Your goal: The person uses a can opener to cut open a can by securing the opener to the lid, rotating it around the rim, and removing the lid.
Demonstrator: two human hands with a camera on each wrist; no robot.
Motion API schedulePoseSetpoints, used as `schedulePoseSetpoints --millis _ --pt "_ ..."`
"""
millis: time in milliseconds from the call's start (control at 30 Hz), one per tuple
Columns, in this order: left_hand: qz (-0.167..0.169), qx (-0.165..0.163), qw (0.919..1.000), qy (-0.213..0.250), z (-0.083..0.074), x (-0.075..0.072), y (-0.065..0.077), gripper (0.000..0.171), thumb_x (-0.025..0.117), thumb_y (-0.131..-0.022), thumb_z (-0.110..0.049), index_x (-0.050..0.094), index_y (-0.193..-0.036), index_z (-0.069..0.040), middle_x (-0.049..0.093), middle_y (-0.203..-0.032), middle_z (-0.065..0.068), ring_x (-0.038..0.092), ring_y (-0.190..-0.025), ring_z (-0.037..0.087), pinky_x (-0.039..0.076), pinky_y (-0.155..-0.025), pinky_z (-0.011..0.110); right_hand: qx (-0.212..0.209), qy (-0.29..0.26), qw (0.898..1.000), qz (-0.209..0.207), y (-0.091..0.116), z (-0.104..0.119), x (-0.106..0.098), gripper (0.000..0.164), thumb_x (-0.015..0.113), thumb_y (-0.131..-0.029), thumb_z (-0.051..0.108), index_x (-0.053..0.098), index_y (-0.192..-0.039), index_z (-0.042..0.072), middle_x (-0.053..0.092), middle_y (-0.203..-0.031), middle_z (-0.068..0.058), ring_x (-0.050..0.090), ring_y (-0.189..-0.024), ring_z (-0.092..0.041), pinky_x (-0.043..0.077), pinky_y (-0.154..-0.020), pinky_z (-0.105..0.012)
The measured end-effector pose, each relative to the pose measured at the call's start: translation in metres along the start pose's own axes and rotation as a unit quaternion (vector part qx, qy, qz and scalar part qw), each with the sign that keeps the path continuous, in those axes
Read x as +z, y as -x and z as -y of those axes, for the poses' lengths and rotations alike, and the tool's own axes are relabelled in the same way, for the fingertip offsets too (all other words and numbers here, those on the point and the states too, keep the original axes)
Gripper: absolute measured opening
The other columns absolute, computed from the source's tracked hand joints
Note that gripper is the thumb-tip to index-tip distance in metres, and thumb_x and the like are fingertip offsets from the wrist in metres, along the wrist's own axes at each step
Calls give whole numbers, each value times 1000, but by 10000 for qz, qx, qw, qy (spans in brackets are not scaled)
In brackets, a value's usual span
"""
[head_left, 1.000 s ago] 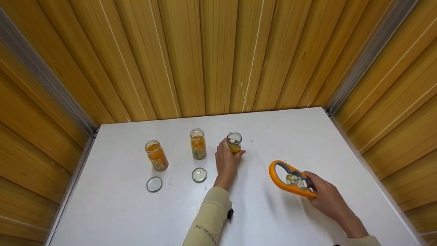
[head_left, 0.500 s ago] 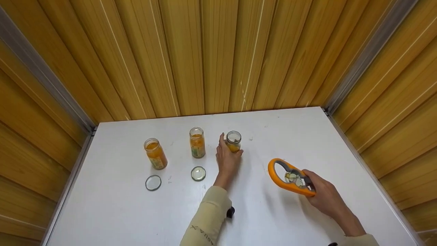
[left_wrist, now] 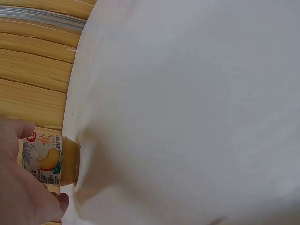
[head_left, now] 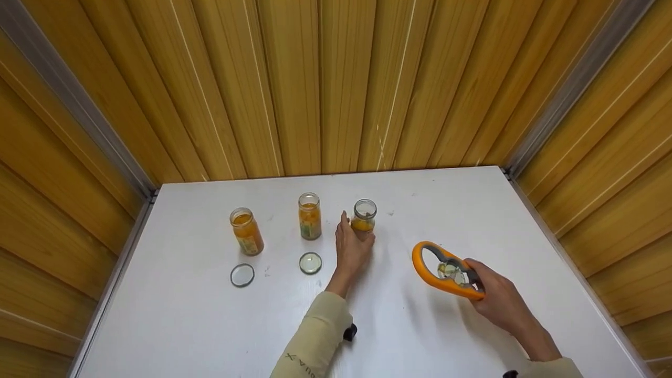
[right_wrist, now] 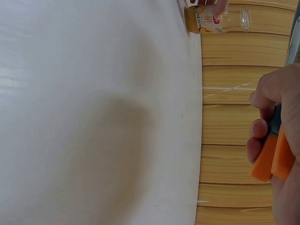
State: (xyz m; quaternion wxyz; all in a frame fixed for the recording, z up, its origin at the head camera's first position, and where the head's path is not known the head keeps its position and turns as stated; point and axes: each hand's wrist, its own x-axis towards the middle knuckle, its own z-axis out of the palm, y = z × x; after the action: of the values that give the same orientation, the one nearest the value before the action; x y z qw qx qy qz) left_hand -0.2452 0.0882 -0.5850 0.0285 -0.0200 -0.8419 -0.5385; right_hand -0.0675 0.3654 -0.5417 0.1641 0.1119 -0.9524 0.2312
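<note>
My left hand [head_left: 353,252] stands around the near side of an opened glass jar [head_left: 363,223] with yellow contents. Its index finger is straight and off the glass; its thumb lies on the other side. In the left wrist view, the jar's fruit-printed label [left_wrist: 47,158] shows between thumb and fingers. Off to the right, my right hand [head_left: 501,302] grips an orange and grey jar opener [head_left: 443,285] above the table. Inside the opener's holes a pale, round, lid-like piece [head_left: 455,273] shows. The opener's handle end [right_wrist: 269,157] shows below my fingers in the right wrist view.
Two more lidless jars with orange contents, a left jar [head_left: 247,234] and a middle jar [head_left: 310,224], stand upright. A left lid [head_left: 242,275] and a middle lid [head_left: 310,263] lie before them. Wood-patterned walls [head_left: 336,89] border the white table [head_left: 184,325].
My left hand's fingers have straightened and drawn off the jar, which stays upright. My right hand keeps hold of the jar opener in nearly the same place. The head view has shifted slightly.
</note>
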Motion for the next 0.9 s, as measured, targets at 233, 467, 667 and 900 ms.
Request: schedulePoseSetpoints --millis 233,467,667,900 --pt "-179 190 9996 62 -1 -10 13 93 79 -91 -19 21 -159 5 42 -149 27 41 -142 39 33 -120 49 -192 58 9998 -66 -4 4 2 80 87 -61 -18 56 -133 -6 70 -113 -16 66 -89 -20 62 -76 -42" --pt "-27 -357 9994 -12 -8 -20 26 86 77 -93 -23 26 -159 2 40 -153 24 39 -144 37 33 -120 48 -149 -35 9999 66 -6 9 4 81 87 -61 -18 55 -135 -5 70 -113 -17 67 -89 -21 62 -77 -42" --pt "409 -504 9979 -35 -17 -27 42 74 73 -96 -21 36 -156 1 41 -152 20 40 -144 34 36 -119 47 -123 -118 9997 186 -8 16 8 81 87 -63 -17 54 -136 -5 69 -115 -18 67 -91 -22 62 -79 -42" --pt "1547 -547 9852 502 -28 -36 66 40 68 -101 -27 64 -137 -9 55 -135 7 57 -122 22 54 -98 37 -307 -100 9993 207 -9 27 16 79 87 -63 -17 56 -134 -5 70 -114 -14 67 -90 -19 62 -78 -38"
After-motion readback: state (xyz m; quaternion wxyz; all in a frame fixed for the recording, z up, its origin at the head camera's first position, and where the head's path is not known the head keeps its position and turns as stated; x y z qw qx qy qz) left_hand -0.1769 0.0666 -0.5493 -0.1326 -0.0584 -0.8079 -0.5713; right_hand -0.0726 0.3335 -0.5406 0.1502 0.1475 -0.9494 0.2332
